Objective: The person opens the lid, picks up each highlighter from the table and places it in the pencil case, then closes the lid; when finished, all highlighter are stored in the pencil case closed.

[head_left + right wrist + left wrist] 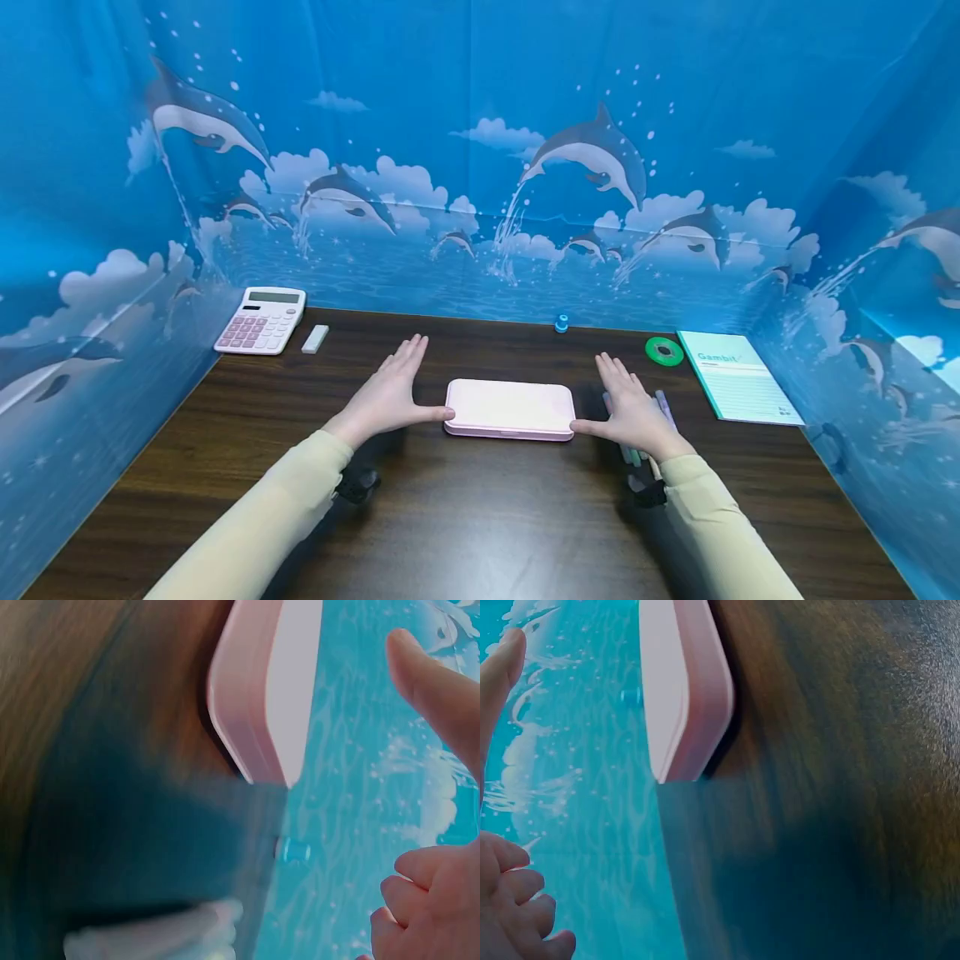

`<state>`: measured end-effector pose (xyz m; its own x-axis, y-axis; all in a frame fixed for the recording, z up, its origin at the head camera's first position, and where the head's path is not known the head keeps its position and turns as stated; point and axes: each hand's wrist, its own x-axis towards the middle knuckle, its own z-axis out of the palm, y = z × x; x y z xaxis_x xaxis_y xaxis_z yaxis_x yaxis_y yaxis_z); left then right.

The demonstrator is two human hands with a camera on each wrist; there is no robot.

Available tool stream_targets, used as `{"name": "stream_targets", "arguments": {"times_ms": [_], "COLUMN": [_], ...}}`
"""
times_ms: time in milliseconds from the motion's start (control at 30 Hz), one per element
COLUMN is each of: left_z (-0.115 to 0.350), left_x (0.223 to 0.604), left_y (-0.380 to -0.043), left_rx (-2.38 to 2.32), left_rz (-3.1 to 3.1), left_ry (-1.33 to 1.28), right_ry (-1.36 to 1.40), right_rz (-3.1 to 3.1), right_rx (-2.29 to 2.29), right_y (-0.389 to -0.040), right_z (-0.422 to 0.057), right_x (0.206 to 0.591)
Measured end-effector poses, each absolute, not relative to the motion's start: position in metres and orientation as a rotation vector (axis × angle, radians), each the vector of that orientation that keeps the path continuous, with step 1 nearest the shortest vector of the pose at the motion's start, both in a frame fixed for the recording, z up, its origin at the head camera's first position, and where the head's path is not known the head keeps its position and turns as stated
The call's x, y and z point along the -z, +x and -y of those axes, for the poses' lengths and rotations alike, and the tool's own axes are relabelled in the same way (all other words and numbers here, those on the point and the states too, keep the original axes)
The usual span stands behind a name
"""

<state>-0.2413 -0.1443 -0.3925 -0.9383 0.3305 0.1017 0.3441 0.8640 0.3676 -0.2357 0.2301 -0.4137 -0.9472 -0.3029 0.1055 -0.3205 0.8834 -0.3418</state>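
A pale pink pencil case [512, 407] with rounded corners lies flat and closed on the dark wooden table. My left hand [390, 392] is held over the table at its left end, fingers straight and thumb stretched toward the case. At the other end my right hand [632, 417] mirrors it, its thumb tip overlapping the case's corner in the head view. Both wrist views show the thumbs raised above the case, with nothing in either hand. Several pens [157, 937] lie under the right hand, partly hidden by it in the head view.
At the back left are a white and pink calculator [261, 321] and a white eraser [316, 339]. A small blue cylindrical thing [561, 324] stands at the back edge. A green tape roll [664, 352] and a mint notebook [738, 383] lie right. A dolphin-print curtain [420, 275] encloses the table.
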Motion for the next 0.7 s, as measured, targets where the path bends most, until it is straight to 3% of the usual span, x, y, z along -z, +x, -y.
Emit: {"name": "stream_targets", "arguments": {"times_ms": [700], "left_z": [0.128], "left_x": [0.428], "left_y": [-0.267], "left_rx": [0.754], "left_rz": [3.123], "left_ry": [-0.763], "right_ry": [0.755], "right_rz": [2.999], "right_rx": [-0.658], "right_y": [-0.249], "right_z": [-0.179], "right_x": [0.436]}}
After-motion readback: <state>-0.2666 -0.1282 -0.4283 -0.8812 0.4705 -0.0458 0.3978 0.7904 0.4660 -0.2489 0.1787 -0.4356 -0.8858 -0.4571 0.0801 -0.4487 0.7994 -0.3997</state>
